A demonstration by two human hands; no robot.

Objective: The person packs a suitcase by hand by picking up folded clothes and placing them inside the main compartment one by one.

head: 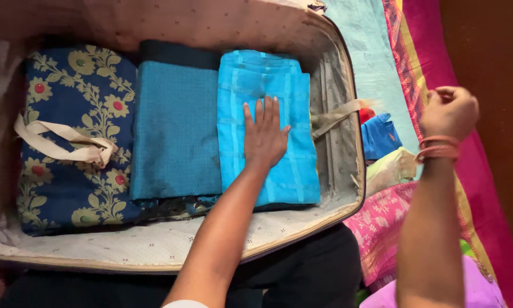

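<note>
An open suitcase [330,214] with a beige dotted lining holds three folded cloths side by side. My left hand [264,136] lies flat, fingers apart, on the bright blue striped cloth [285,171] at the right. A teal cloth [175,131] sits in the middle, and a dark blue cloth with gold flowers [77,102] lies at the left. My right hand [449,112] is raised outside the suitcase to the right, fingers curled in a loose fist, with orange bangles on the wrist. Nothing shows in it.
A beige packing strap [68,142] crosses the flowered cloth; another strap [336,117] lies by the suitcase's right wall. To the right, on a bed with a pale green sheet [370,51] and pink-bordered cover, lie blue [380,137], cream and pink cloths [379,228].
</note>
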